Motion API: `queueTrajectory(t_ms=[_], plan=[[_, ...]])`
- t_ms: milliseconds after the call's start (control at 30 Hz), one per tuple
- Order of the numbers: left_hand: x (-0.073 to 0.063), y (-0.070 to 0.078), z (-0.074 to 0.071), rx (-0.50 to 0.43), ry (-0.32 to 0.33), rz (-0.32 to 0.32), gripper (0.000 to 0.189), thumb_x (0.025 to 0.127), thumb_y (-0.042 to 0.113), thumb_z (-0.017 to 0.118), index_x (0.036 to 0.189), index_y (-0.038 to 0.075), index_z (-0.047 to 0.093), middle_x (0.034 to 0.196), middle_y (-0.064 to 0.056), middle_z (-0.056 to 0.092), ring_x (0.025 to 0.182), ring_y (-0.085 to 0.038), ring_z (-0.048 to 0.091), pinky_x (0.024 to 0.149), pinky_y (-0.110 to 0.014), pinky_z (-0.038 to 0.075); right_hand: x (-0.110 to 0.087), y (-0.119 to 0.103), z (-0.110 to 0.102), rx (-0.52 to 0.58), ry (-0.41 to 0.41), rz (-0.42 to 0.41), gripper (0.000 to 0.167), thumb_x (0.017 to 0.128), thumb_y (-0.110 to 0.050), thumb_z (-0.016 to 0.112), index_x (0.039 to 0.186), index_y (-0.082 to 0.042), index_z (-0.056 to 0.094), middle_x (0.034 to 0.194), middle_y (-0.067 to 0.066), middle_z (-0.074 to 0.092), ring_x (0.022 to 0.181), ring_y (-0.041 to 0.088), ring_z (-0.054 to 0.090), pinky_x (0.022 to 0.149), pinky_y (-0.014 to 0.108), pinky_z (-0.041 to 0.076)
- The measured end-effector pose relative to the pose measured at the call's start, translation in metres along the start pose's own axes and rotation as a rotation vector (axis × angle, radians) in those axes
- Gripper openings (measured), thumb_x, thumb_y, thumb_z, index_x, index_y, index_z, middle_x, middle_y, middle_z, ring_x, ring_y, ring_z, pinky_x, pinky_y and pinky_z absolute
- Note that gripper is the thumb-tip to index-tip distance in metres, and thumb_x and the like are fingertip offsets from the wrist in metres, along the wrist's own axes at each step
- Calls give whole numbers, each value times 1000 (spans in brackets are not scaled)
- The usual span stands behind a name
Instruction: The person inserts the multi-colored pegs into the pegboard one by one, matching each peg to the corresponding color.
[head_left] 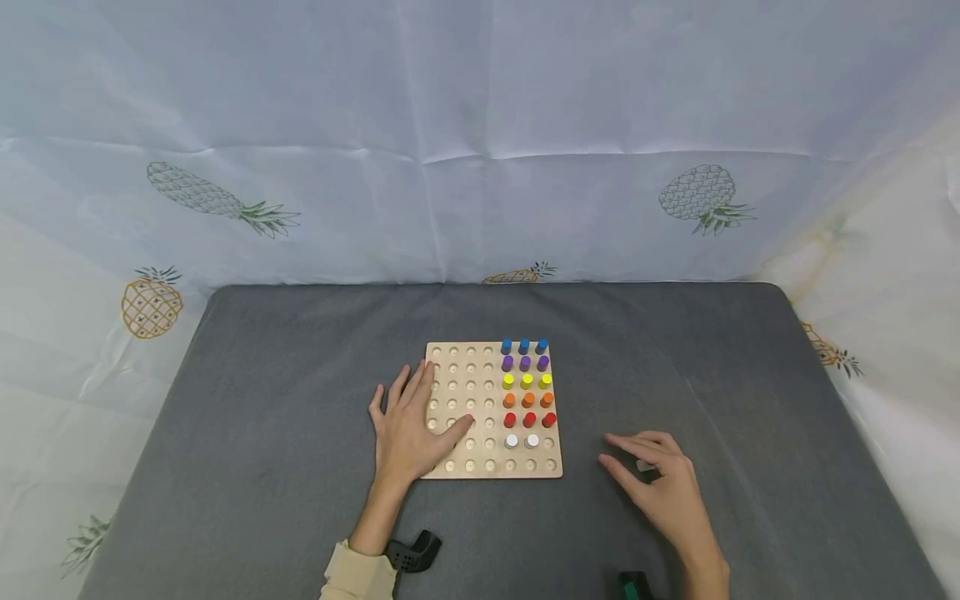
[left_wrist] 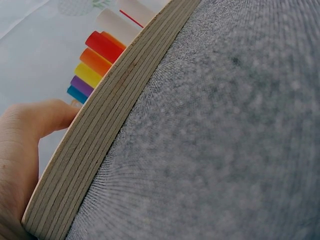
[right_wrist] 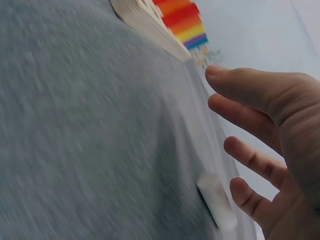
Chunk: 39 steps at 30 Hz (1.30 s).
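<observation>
My left hand (head_left: 408, 437) rests on the left part of a wooden pegboard (head_left: 480, 472), fingers spread and the thumb lying across its holes. Rows of three blue, purple, yellow, orange and red pegs (head_left: 529, 420) stand along the board's right side. Below them are two white pegs (head_left: 512, 441). Well right of the board, my right hand (head_left: 663, 479) hovers low over the table, thumb and fingers apart with nothing between them. A loose white peg (right_wrist: 217, 202) lies on the cloth near its lower fingers in the right wrist view; the hand partly hides it in the head view.
A dark grey cloth (head_left: 285, 433) covers the table. Behind it hangs a pale curtain (head_left: 450, 217) with pineapple prints. Black wrist devices show near the front, one beside the left sleeve (head_left: 360, 575).
</observation>
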<state>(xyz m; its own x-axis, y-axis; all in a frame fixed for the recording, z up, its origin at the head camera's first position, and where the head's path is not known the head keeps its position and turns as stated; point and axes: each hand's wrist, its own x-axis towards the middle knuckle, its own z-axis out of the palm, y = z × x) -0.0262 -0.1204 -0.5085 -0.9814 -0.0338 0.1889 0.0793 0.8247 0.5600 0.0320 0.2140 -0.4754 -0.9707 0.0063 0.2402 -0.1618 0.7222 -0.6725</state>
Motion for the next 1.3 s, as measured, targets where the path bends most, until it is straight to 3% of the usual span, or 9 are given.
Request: queueTrajectory(t_ms=[267,567,833,1100,1300], plan=[[0,0,-1,-2,-9,-9,100,75,63,73,157,14,43,160,-9,47,152,-35,36,120,-67,11,-7,13,-16,-5,20,-26,39,67,3,90,104,-6,82,90,3,74,98,-13,47,83,3,39],[0,0,-1,-3,-30,-21,100,76,64,72,158,16,42,161,-7,46,153,-33,34,121,-66,9,-12,23,-28,-90,17,34,40,65,0,92,103,-11,83,90,1,73,95,-17,42,80,4,38],[0,-1,-1,-4,-39,-26,100,76,65,72,158,16,41,161,-7,46,154,-33,34,122,-65,9,-13,30,-33,-151,16,51,41,64,2,92,103,-8,83,92,4,74,96,-20,37,79,6,37],[0,-1,0,-3,4,4,100,75,63,74,156,13,45,159,-10,49,150,-36,38,119,-68,12,-12,37,-29,-169,-17,-43,35,67,2,89,100,-7,83,97,6,78,100,-13,37,83,20,36],[-1,1,-1,-2,6,11,100,74,63,74,156,13,45,159,-10,49,151,-36,37,119,-68,12,-11,37,-26,-186,-14,-71,32,70,2,88,100,-7,83,93,1,74,99,-6,38,84,23,34]])
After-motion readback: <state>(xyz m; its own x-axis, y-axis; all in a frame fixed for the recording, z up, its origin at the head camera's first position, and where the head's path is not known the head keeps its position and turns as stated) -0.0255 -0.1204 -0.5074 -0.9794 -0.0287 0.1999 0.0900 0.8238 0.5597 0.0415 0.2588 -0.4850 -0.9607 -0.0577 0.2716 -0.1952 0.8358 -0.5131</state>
